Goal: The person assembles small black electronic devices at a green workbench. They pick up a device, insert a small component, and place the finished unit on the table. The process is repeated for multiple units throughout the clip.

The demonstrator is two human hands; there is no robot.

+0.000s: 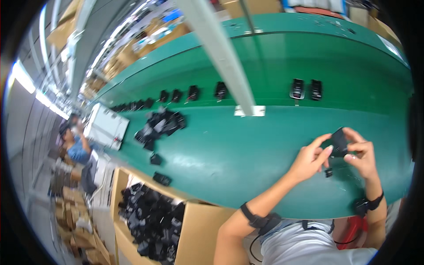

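Note:
Above the green bench top, a flat black rectangular plastic casing [338,142] is held upright between my two hands. My left hand [312,158] pinches its left lower edge with thumb and fingers. Along the opposite edge, the fingers and thumb of my right hand [362,154] grip it. Just below the casing is a small black piece [328,172]; whether it lies on the bench or hangs from my fingers, I cannot tell.
A green conveyor [265,66] behind the bench carries a spaced row of black devices [316,89]. Black parts are piled [161,126] on the bench at left. An open cardboard box [196,234] of black pieces stands at the near left. A grey post [221,53] rises mid-bench. A person [78,148] works far left.

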